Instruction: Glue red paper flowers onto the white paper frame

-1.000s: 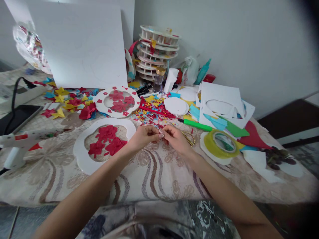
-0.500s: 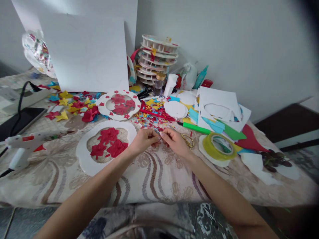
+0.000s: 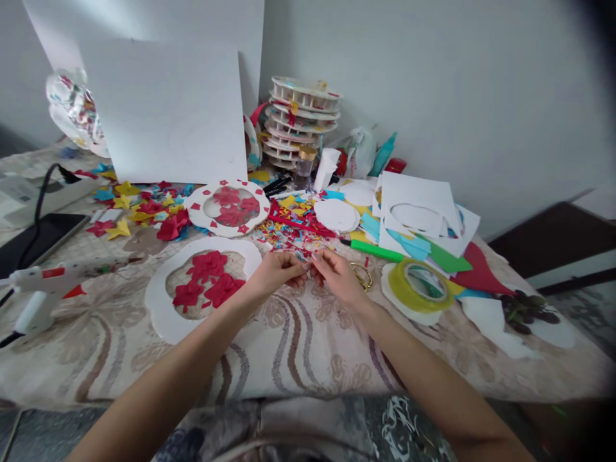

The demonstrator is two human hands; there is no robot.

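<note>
My left hand [image 3: 283, 269] and my right hand [image 3: 333, 273] meet fingertip to fingertip just above the cloth, both pinched closed. What they pinch is too small and hidden to make out. Left of them lies a white scalloped ring [image 3: 158, 301] with red paper flowers [image 3: 209, 264] inside its opening. Behind it is a second white ring [image 3: 197, 218], dotted with small red paper pieces. Gold scissor handles [image 3: 364, 276] show beside my right hand. Colourful paper scraps [image 3: 296, 230] are strewn just beyond my fingers.
A glue gun [image 3: 41, 279] and a phone [image 3: 60, 230] lie at left. Yellow tape [image 3: 402, 285], a green pen-like tool [image 3: 375, 249] and cut paper sheets [image 3: 418, 192] are at right. White boards [image 3: 168, 115] and stacked white rings [image 3: 303, 115] stand behind.
The camera view has shifted slightly, so the objects at the back sit lower in the picture. My hands stay pinched together in nearly the same spot.
</note>
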